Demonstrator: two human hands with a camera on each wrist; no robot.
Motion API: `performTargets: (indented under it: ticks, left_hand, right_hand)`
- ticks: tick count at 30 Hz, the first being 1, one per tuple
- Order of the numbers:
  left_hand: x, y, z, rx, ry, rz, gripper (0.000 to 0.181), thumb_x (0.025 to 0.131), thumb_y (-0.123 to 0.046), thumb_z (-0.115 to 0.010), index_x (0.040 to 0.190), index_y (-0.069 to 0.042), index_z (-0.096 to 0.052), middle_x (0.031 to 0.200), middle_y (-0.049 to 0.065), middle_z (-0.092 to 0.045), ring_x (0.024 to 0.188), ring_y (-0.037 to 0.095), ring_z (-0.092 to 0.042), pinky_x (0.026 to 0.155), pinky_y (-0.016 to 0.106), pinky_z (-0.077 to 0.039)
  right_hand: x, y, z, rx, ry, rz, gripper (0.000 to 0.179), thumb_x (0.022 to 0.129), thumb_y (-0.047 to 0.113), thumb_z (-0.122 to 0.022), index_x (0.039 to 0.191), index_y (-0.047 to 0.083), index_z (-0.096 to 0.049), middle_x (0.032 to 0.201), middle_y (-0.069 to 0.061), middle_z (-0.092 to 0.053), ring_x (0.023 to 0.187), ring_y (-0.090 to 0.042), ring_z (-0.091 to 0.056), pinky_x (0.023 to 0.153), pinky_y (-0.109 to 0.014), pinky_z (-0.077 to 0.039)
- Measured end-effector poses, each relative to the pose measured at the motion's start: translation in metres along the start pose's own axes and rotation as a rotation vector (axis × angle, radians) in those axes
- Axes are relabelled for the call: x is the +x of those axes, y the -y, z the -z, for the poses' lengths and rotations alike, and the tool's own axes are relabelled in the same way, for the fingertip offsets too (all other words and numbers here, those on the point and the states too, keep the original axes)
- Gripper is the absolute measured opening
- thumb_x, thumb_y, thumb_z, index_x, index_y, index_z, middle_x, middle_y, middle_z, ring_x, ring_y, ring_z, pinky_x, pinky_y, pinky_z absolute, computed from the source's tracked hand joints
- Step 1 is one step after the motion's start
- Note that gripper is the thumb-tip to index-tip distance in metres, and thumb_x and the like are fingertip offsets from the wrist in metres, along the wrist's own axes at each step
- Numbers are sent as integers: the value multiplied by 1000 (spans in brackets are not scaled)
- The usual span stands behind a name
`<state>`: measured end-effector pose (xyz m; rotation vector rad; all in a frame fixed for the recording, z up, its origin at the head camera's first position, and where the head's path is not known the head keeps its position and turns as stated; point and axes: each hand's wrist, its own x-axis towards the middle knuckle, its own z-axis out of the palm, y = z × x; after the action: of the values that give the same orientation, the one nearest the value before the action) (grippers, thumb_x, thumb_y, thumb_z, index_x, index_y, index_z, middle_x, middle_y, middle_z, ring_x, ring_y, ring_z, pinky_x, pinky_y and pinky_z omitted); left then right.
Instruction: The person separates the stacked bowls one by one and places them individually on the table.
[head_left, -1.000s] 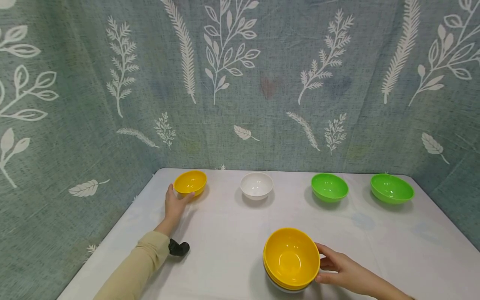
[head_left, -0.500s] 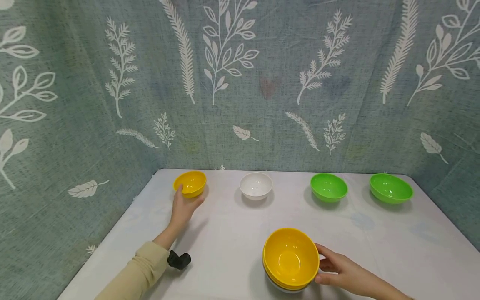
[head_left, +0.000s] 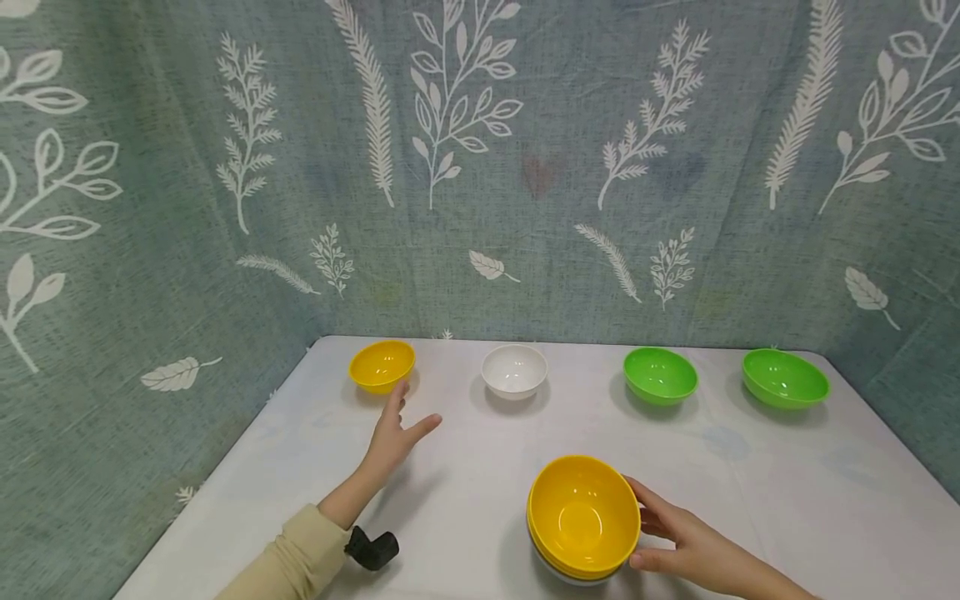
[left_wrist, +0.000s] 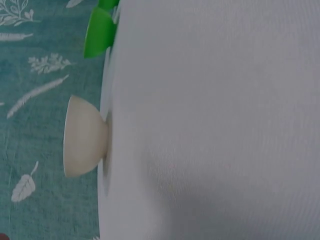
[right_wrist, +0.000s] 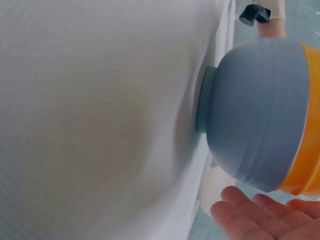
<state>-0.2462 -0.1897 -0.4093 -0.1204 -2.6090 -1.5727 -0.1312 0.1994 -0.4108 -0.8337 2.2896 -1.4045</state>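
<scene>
My left hand (head_left: 388, 446) is over the table with fingers spread, holding nothing. Its fingertips overlap the near edge of a yellow bowl (head_left: 381, 365) at the back left. Nearer the front stands a stack of nested bowls, with a yellow bowl (head_left: 583, 517) on top and a blue-grey bowl (right_wrist: 260, 110) at the bottom. My right hand (head_left: 678, 537) rests at the right side of this stack, fingers and thumb loosely extended by the rims. In the right wrist view its fingers (right_wrist: 250, 212) lie close beside the bowls, not wrapped round them.
A white bowl (head_left: 513, 372) and two green bowls, a left one (head_left: 660, 375) and a right one (head_left: 784, 378), stand along the back of the white table (head_left: 450, 517). Behind rises a leaf-patterned cloth (head_left: 540, 275). A black device (head_left: 372, 550) is on the left wrist.
My left hand has drawn away from the yellow bowl at the back left, moving right and towards me. That bowl stays in place. The right hand has hardly moved beside the stack.
</scene>
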Motion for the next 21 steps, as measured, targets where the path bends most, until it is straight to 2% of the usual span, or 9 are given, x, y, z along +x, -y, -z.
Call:
performTargets:
  ticks: [3, 9, 14, 18, 21]
  left_hand:
    - [-6, -2, -7, -16, 34, -22, 91, 82, -31, -68, 146, -1, -10, 149, 20, -18, 136, 38, -17, 110, 50, -18]
    - [-14, -5, -19, -54, 125, -22, 87, 81, -30, -69, 145, -3, -16, 148, 18, -24, 134, 37, -23, 109, 49, -22]
    - [-22, -10, -28, -71, 254, -35, 86, 79, -32, -71, 144, -5, -22, 146, 15, -29, 133, 35, -27, 108, 48, -24]
    - [-27, -13, -35, -55, 366, -58, 86, 79, -33, -71, 144, -6, -22, 146, 15, -30, 133, 34, -29, 108, 48, -26]
    - [-31, -17, -38, -52, 444, -103, 86, 79, -34, -71, 144, -6, -22, 146, 16, -30, 133, 34, -29, 107, 48, -26]
  right_hand:
    - [0, 0, -1, 11, -7, -1, 77, 89, 18, -60, 142, -10, -11, 141, -37, -20, 111, 9, -45, 89, -15, -43]
    - [-1, -2, -4, -5, -26, 17, 79, 88, 16, -61, 144, -5, -9, 143, -34, -20, 113, 7, -44, 91, -24, -46]
    - [0, -3, -7, -93, -71, 91, 83, 85, 14, -64, 145, -2, -9, 143, -32, -23, 116, 0, -46, 91, -25, -45]
    - [1, -1, -7, -151, -98, 110, 85, 84, 14, -66, 146, -1, -10, 143, -30, -26, 117, -3, -47, 92, -29, -46]
    - [1, 1, -8, -161, -106, 105, 85, 83, 15, -66, 145, -2, -11, 142, -30, -27, 117, -4, -47, 92, -28, -45]
